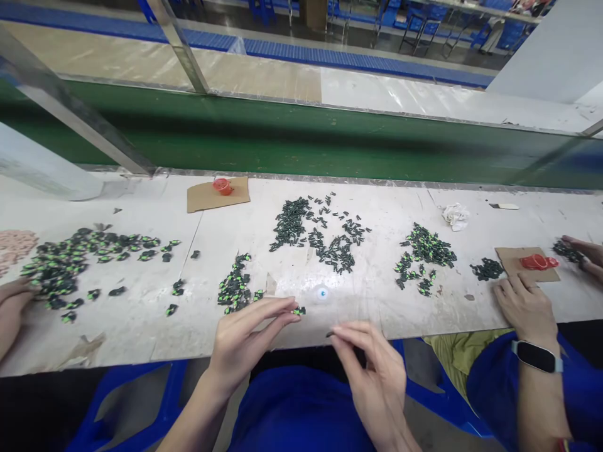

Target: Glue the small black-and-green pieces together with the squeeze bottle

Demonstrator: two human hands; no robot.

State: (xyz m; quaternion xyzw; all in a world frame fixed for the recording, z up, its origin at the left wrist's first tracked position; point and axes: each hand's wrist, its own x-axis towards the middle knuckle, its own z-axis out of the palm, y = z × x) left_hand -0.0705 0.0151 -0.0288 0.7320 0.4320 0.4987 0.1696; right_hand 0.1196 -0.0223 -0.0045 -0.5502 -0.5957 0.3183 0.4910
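Observation:
My left hand (257,329) pinches a small black-and-green part (299,311) between thumb and fingertips, above the table's front edge. My right hand (370,361) is closed at the fingertips on a tiny dark piece (330,334); its exact kind is too small to tell. The two hands are apart. Just left of my left hand lies a heap of black-and-green parts (234,285). Farther back, in front of me, are loose small dark pieces (289,223) in a scattered pile. A small white disc with a blue centre (323,293) lies between the hands and that pile.
Co-workers' hands are at the left edge (14,307) and at the right (525,304). Other part heaps lie left (56,263) and right (428,245). Red cups (222,186) rest on cardboard pieces (200,198). A green conveyor belt (301,135) runs behind the table.

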